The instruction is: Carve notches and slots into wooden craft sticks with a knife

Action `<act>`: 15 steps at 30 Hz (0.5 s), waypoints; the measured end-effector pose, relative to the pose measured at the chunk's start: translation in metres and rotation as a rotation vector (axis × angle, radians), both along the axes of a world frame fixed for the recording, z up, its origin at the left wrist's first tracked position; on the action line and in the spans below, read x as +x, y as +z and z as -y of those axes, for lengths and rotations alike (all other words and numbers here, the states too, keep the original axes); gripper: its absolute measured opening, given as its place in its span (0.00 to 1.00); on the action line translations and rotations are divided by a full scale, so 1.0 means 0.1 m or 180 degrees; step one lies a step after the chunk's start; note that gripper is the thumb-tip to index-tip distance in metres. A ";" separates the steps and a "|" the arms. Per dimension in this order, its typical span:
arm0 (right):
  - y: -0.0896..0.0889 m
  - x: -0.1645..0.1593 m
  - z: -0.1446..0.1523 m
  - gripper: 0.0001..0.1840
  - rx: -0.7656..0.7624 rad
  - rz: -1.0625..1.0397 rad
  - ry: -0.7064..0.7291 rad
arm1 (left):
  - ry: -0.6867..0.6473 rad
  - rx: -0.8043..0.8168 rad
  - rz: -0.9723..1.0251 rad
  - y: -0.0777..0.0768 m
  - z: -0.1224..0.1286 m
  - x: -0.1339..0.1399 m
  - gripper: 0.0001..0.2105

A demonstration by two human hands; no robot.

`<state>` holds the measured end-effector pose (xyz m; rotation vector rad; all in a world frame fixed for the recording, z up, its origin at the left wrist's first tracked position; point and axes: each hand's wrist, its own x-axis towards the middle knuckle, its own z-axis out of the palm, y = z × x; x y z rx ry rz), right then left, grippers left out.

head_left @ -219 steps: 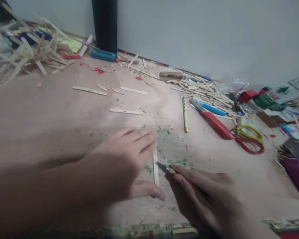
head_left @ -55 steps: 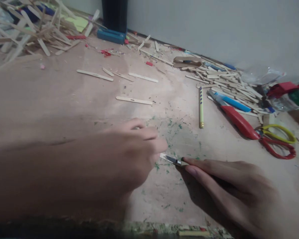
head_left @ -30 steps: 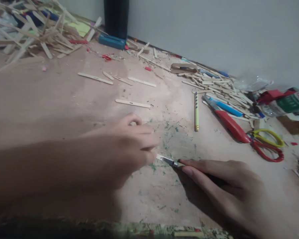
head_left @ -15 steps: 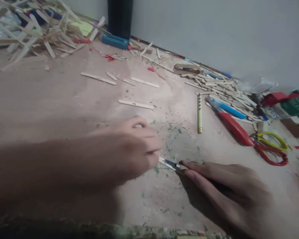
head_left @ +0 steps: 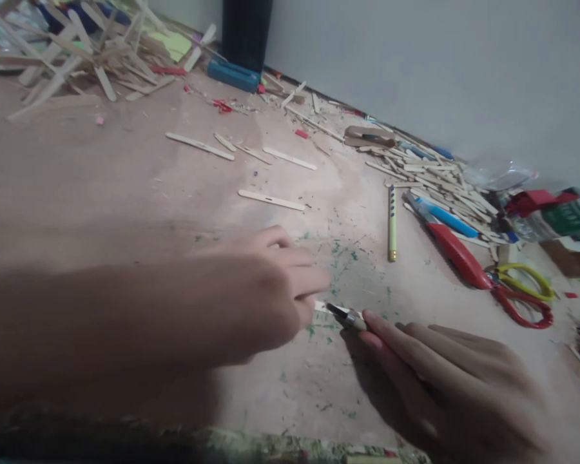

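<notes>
My left hand [head_left: 275, 293] presses a popsicle stick [head_left: 321, 307] down on the table, fingers bent over it, so most of the stick is hidden. Pinched between the thumb and fingers of my right hand [head_left: 444, 367] is a craft knife [head_left: 352, 319] with a metal collar. Its blade tip rests at the bare end of the stick, just right of my left fingertips. Beyond my left hand lies another popsicle stick [head_left: 270, 200] with a small dark slot in its middle.
A yellow pencil [head_left: 392, 225], red-handled pliers [head_left: 457, 254], a blue cutter [head_left: 447, 218] and a heap of sticks [head_left: 439, 177] lie to the right. More sticks pile up [head_left: 91, 58] at the back left. A dark upright object in a blue base [head_left: 232, 75] stands by the wall.
The view has shifted slightly, so most things sit a little farther right. The knife has turned, its blade now angled more steeply across the stick. Both hands keep their hold.
</notes>
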<state>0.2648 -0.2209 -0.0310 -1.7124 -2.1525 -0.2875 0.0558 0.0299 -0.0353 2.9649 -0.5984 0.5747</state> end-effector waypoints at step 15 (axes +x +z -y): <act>-0.03 -0.08 -0.04 0.23 -0.0548 -0.1685 -0.0520 | 0.0000 0.0379 0.0063 0.00 0.06 0.00 0.05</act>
